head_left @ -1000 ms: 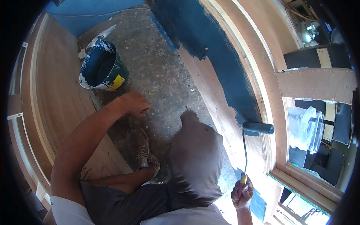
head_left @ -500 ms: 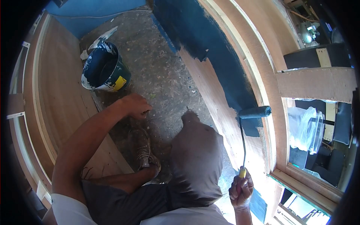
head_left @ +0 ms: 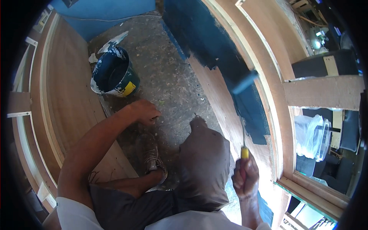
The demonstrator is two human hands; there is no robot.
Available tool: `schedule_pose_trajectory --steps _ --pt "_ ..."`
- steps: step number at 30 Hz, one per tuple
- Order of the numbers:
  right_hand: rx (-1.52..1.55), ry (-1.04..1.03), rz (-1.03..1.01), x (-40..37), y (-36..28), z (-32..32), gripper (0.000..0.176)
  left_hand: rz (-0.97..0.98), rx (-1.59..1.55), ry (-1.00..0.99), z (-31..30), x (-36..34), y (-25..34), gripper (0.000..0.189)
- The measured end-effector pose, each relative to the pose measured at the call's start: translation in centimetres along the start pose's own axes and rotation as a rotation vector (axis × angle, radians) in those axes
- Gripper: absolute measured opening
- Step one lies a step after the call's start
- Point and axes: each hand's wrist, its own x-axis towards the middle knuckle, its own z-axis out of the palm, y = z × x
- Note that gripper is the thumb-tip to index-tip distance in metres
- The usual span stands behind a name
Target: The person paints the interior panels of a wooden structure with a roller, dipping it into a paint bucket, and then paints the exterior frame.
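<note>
My right hand [head_left: 246,174] is wrapped round the yellow and red handle of a paint roller [head_left: 245,82]. The roller's sleeve, blurred by motion, lies over the dark blue painted part of a low wooden panel [head_left: 209,82]. Below and left of that paint the panel shows bare wood. My left hand [head_left: 145,112] hangs over the floor near my shoe, its fingers curled in, with nothing seen in them. Beyond it stands a bucket [head_left: 133,76] of dark blue paint, its rim smeared with white and a yellow label on its side.
Paint-spotted concrete floor [head_left: 168,73] runs between the painted panel and a bare plywood panel [head_left: 71,73] on the left. A blue wall [head_left: 115,9] closes the far end. Right of the wooden frame [head_left: 278,115] hangs clear plastic wrap [head_left: 308,134].
The roller has moved up the panel, away from me, and my right hand has risen with it. My left hand stays about where it was; the view has shifted slightly.
</note>
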Motion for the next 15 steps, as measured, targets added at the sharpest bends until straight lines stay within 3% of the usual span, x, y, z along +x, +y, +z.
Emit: schedule_pose_trajectory --steps 5,15 --pt "-0.008 0.040 -0.031 -1.7 -0.2 -0.6 0.048 0.020 0.012 0.046 1.5 0.2 -0.5 0.026" --pt "-0.146 -0.175 0.027 8.7 -1.7 5.2 0.052 0.033 0.022 0.063 -0.3 0.1 0.6 0.023"
